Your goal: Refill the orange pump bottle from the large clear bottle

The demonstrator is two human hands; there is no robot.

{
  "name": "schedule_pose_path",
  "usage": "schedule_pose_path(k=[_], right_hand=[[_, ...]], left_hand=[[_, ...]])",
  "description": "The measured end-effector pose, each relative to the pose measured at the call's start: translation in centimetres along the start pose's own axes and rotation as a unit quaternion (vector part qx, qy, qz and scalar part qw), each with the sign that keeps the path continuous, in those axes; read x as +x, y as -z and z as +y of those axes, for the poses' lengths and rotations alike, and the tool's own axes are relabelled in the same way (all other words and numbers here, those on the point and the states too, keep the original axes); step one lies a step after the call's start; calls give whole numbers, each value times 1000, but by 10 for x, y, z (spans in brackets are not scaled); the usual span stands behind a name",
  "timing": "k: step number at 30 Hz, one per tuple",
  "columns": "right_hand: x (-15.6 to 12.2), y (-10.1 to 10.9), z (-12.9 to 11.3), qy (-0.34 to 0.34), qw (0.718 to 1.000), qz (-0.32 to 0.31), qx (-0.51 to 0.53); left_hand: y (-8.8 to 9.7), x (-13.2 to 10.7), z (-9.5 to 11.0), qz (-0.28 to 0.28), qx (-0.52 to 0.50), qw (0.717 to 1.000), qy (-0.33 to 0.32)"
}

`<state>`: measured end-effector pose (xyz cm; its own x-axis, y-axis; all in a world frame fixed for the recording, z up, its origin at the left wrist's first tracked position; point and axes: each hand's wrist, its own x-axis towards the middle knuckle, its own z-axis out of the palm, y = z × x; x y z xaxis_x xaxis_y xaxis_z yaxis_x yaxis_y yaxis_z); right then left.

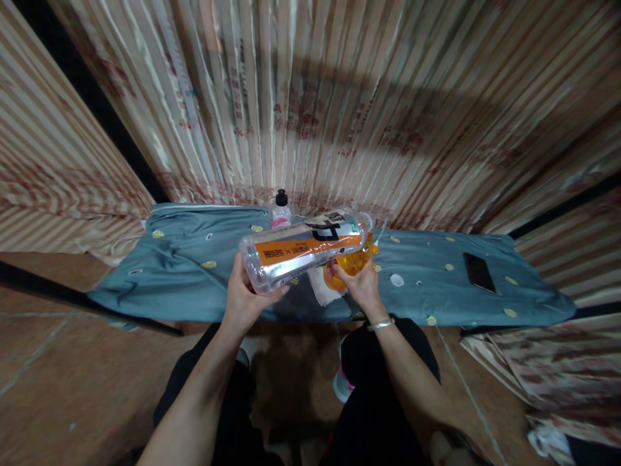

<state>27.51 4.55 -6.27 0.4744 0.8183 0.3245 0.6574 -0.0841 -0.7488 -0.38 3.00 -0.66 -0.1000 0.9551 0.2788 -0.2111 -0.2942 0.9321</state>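
My left hand is wrapped round the base end of a large clear plastic bottle with an orange and silver label. The bottle lies tilted almost on its side, its neck pointing right. My right hand grips an amber see-through container close to that neck. Whether the two touch, and whether liquid runs between them, I cannot tell. A white folded cloth or tissue shows beneath the amber container. Behind the clear bottle stands a small clear bottle with a black top.
A narrow surface covered in blue-green patterned cloth stretches across in front of me. On its right side lie a round white cap and a black phone. Striped curtains hang behind, and dark frame bars stand at the sides.
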Motion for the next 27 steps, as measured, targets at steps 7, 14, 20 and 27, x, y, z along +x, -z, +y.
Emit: schedule_pose_path(k=[7,14,20,27], right_hand=[[-1,0,0,6,1000,6,8],[0,0,1,11,1000,6,1],[0,0,2,8,1000,6,3],[-1,-1,2,14,1000,13,7]], left_hand=[[0,0,-1,14,-8,1000,0],[1,0,1,4,3,1000,-3],[-1,1,0,11,0,1000,-8],[0,1,0,12,2,1000,-2]])
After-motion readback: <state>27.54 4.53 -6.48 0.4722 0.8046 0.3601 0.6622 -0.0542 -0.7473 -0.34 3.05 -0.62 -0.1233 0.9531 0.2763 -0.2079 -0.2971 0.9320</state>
